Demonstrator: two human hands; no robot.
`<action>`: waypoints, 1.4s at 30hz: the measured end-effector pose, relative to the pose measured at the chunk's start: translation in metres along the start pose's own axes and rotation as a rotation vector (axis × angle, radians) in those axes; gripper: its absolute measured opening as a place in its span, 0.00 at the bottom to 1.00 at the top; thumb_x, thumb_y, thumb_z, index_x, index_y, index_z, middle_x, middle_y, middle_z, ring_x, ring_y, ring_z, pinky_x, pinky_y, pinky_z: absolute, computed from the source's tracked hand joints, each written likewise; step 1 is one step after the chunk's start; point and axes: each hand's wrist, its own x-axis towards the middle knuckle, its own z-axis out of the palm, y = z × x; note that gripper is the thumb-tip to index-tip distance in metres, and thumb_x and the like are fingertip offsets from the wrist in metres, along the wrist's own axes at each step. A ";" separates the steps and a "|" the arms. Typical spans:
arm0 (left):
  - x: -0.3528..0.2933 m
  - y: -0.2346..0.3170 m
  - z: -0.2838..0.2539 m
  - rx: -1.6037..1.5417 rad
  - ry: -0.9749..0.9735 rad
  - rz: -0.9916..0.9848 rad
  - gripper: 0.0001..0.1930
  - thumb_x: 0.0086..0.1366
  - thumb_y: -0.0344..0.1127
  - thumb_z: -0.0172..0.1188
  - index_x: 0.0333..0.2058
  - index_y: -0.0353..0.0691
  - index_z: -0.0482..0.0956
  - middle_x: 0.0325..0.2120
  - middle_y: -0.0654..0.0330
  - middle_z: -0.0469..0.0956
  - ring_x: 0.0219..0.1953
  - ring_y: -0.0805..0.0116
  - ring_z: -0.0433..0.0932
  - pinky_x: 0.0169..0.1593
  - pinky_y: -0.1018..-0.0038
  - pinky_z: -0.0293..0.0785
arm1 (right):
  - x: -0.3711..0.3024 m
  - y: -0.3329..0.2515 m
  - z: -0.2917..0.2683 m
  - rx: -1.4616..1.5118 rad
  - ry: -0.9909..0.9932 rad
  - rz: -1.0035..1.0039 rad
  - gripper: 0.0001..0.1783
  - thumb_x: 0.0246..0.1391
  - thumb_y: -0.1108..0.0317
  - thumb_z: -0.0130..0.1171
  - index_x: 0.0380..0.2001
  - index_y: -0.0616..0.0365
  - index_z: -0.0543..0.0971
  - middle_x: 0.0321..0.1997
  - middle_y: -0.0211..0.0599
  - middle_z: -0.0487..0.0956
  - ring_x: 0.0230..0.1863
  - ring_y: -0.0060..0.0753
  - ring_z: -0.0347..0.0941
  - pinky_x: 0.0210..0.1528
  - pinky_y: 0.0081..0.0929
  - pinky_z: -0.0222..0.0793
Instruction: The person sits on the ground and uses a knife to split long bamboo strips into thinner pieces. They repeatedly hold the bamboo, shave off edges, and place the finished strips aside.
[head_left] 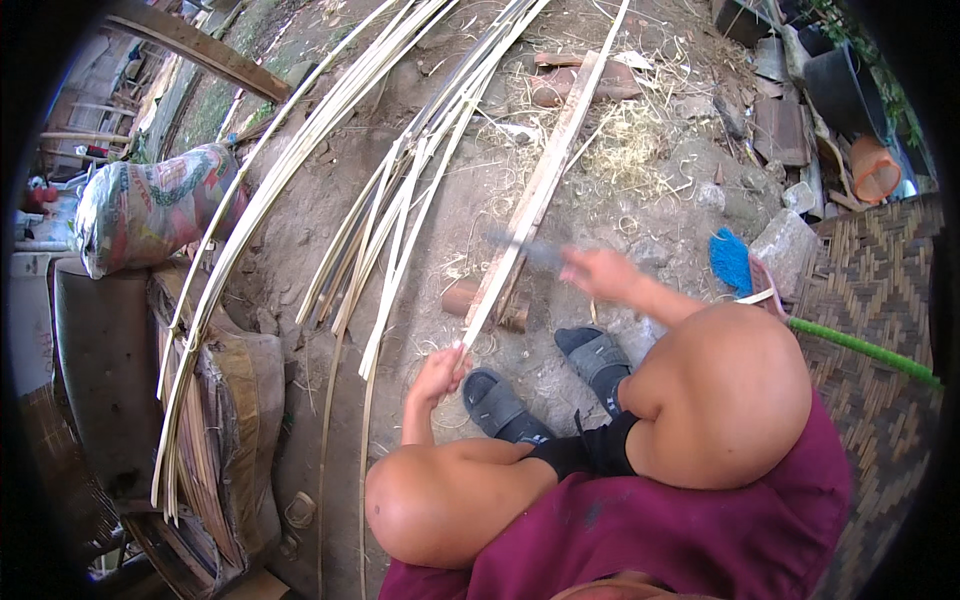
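My left hand (437,378) is closed around the near end of a long, pale bamboo strip (473,332). That strip runs away from me along a narrow wooden plank (537,195), which slopes from a reddish-brown block (461,297) near my feet toward the far ground. In my right hand (603,274) is a knife (532,249), smeared by motion, its grey blade lying across the plank and strip. Whether the blade touches the strip I cannot tell. Left of the plank, loose bamboo strips (405,190) lie in a bundle on the dirt.
Another strip bundle (262,190) rests over a worn cushioned seat (250,410) at left, beside a stuffed sack (160,205). Shavings (635,140) litter the far ground. To the right are a woven bamboo mat (868,270), a green-handled blue brush (730,258) and a black bucket (845,90).
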 end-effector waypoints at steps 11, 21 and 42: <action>-0.041 -0.059 -0.005 0.257 0.282 0.191 0.28 0.73 0.55 0.49 0.21 0.37 0.75 0.12 0.64 0.69 0.15 0.75 0.66 0.21 0.72 0.62 | 0.004 0.009 0.007 -0.076 0.024 -0.172 0.27 0.64 0.44 0.51 0.58 0.47 0.73 0.39 0.51 0.82 0.38 0.58 0.80 0.44 0.45 0.78; -0.019 -0.046 0.012 0.601 0.535 0.457 0.16 0.67 0.45 0.59 0.33 0.34 0.76 0.25 0.45 0.80 0.30 0.44 0.80 0.36 0.56 0.73 | 0.008 -0.023 0.044 0.124 0.211 -0.127 0.25 0.62 0.44 0.53 0.55 0.44 0.76 0.37 0.51 0.83 0.38 0.57 0.80 0.42 0.49 0.77; -0.076 -0.082 -0.032 0.254 0.169 -0.071 0.29 0.74 0.57 0.47 0.29 0.35 0.79 0.13 0.63 0.71 0.15 0.75 0.70 0.20 0.74 0.66 | -0.002 -0.032 -0.018 -0.103 -0.137 0.041 0.24 0.63 0.46 0.53 0.58 0.42 0.73 0.36 0.49 0.82 0.36 0.55 0.80 0.41 0.49 0.77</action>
